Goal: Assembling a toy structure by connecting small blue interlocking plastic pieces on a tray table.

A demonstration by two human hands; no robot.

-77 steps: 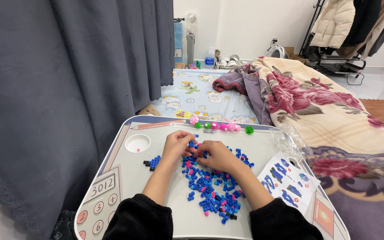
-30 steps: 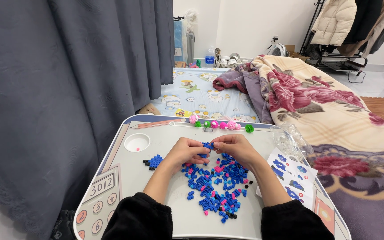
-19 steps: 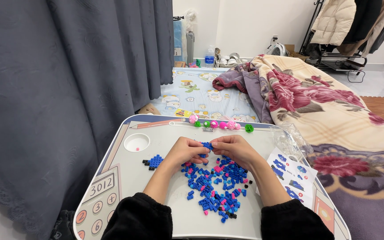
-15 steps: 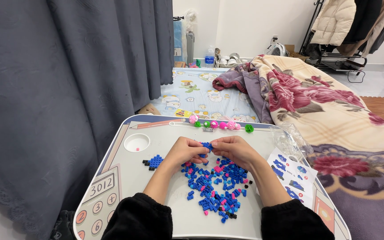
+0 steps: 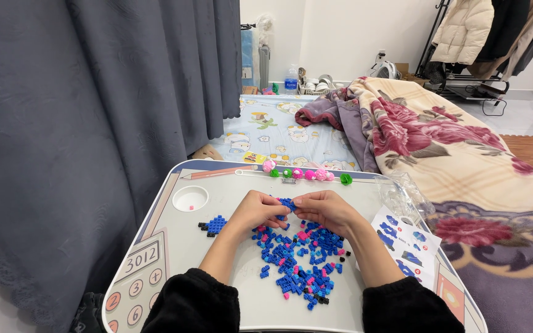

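Your left hand (image 5: 257, 211) and right hand (image 5: 323, 209) meet over the pale plastic counter (image 5: 180, 246), each grip pinched on one small knobbly blue brick assembly (image 5: 287, 203), held just above the loose pile of blue and pink bricks (image 5: 297, 262).
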